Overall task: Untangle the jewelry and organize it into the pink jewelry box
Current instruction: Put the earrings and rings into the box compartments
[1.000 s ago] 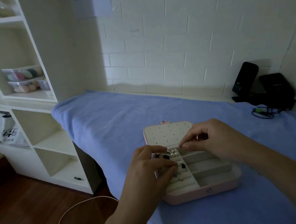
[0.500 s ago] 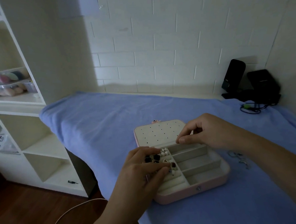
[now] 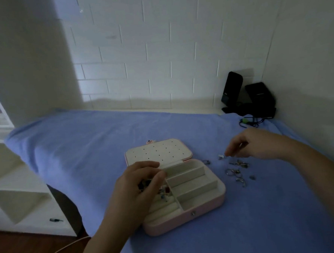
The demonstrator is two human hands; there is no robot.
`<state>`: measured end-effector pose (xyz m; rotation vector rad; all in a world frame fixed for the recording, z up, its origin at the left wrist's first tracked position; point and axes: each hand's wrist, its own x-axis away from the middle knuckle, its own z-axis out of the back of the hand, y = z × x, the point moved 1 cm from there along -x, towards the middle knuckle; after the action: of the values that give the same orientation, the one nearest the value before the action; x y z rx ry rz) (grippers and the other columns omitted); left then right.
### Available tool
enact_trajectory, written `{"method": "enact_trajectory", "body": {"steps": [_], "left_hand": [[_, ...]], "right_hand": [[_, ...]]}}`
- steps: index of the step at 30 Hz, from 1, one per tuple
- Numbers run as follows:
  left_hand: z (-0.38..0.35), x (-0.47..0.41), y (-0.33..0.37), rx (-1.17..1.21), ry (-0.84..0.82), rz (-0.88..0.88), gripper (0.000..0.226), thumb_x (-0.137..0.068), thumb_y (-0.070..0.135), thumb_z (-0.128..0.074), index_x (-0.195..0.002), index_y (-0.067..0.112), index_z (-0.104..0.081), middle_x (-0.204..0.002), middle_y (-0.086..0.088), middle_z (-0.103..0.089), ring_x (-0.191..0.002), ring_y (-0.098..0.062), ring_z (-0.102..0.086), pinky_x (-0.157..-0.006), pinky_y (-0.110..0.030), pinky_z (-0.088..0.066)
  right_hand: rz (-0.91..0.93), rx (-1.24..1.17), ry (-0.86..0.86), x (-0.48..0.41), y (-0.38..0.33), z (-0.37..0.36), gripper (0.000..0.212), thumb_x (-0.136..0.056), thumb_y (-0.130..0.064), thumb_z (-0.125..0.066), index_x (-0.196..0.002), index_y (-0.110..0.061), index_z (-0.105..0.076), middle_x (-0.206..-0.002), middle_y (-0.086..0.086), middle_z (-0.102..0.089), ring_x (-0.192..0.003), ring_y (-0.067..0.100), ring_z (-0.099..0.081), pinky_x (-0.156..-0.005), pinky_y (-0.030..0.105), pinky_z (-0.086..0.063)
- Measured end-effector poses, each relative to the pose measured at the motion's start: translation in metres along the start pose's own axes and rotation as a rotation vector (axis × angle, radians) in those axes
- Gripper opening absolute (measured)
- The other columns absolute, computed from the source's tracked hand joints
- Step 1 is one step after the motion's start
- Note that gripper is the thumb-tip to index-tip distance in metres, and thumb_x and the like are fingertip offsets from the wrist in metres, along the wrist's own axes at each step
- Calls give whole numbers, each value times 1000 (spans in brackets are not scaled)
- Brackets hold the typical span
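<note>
Jewelry lies in two spots around your grips. Your left grip (image 3: 140, 184) rests over the left part of the pink jewelry box (image 3: 187, 221), with its fingers curled over a cluster of small pieces (image 3: 164, 195) on the ring rolls. You cannot tell whether it grasps any of them. Right of that grip the tray's long compartments (image 3: 193, 185) lie uncovered. Behind it the dotted lid (image 3: 158, 151) lies flat open on the blue cloth (image 3: 85, 143).

Your right grip (image 3: 249, 146) is well to the right of the box and apart from its rim. Its fingertips pinch a pale piece (image 3: 221, 157) down at the cloth, and blur hides finer detail. Loose rings (image 3: 235, 171) are scattered just on your side of this grip, near the box's right wall but not touching it.

Left of the left grip, plain cloth runs to the draped edge of the desk (image 3: 65, 210), and the shelf unit (image 3: 13, 184) stands beyond that edge. Behind the right grip, black devices (image 3: 258, 99) sit in the wall corner.
</note>
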<state>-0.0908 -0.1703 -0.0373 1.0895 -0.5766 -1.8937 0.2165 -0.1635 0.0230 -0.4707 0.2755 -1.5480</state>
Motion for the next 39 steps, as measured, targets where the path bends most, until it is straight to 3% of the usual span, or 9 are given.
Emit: {"method": "enact_trajectory", "body": {"steps": [5,8,11,16,20,25,28,31,39], "left_hand": [[-8,-2,-7,22,-107,26,41,-74,68,-45,-83,38,-72,-104,32,-60,-106,11,-51,-96,-8,-28],[-9,-1,-10,29,-103,18,42,-72,65,-42,-85,39,-72,-109,34,-57,-109,11,-49,-106,-12,-18],[-10,0,-9,46,-87,1,39,-73,62,-43,-86,39,-72,-107,31,-60,-110,9,-50,-109,-17,-20],[-10,1,-9,102,-75,-28,38,-74,58,-46,-88,35,-73,-103,26,-65,-109,9,-52,-109,-41,-31],[-11,1,-10,107,-62,-38,38,-75,57,-45,-87,34,-73,-102,27,-66,-109,8,-52,-110,-34,-28],[-11,2,-12,115,-59,-33,37,-76,56,-46,-87,33,-73,-102,25,-66,-111,6,-52,-108,-30,-29],[-11,3,-12,112,-74,-17,39,-76,58,-44,-87,34,-73,-102,26,-66,-113,7,-50,-107,-20,-26],[-10,3,-12,92,-82,-14,41,-76,59,-43,-88,34,-73,-103,27,-66,-114,7,-50,-100,-3,-21],[-9,3,-10,93,-79,-8,39,-76,58,-43,-86,35,-73,-101,27,-66,-113,5,-51,-101,-4,-22]], "right_hand": [[-18,-80,106,1,29,-1,36,-91,2,-52,-87,-31,-67,-92,-12,-67,-89,4,-62,-76,16,-49],[5,-98,180,-3,31,-5,32,-93,0,-51,-106,-26,-65,-103,-12,-62,-98,6,-58,-90,23,-45],[98,-67,176,-10,29,-18,38,-95,2,-45,-124,-19,-59,-122,-6,-57,-114,9,-51,-92,17,-38],[164,5,184,-20,27,-35,29,-94,-16,-55,-123,-20,-60,-115,-9,-56,-100,2,-50,-77,-1,-35],[232,-31,162,-19,31,-32,32,-87,-8,-63,-116,-23,-64,-113,-12,-57,-104,-1,-52,-82,-2,-33],[254,-38,108,-18,29,-32,42,-85,6,-55,-107,-26,-68,-110,-16,-58,-102,-4,-53,-85,2,-36],[199,-77,157,-20,30,-33,34,-91,-2,-50,-95,-30,-69,-104,-18,-61,-98,1,-58,-81,7,-42],[199,-58,207,-22,28,-35,12,-89,-18,-62,-93,-26,-72,-97,-14,-63,-89,1,-59,-76,12,-44],[153,-86,105,-11,16,-27,12,-83,-6,-68,-82,-18,-71,-75,-9,-67,-57,-8,-58,-55,9,-43]]}}
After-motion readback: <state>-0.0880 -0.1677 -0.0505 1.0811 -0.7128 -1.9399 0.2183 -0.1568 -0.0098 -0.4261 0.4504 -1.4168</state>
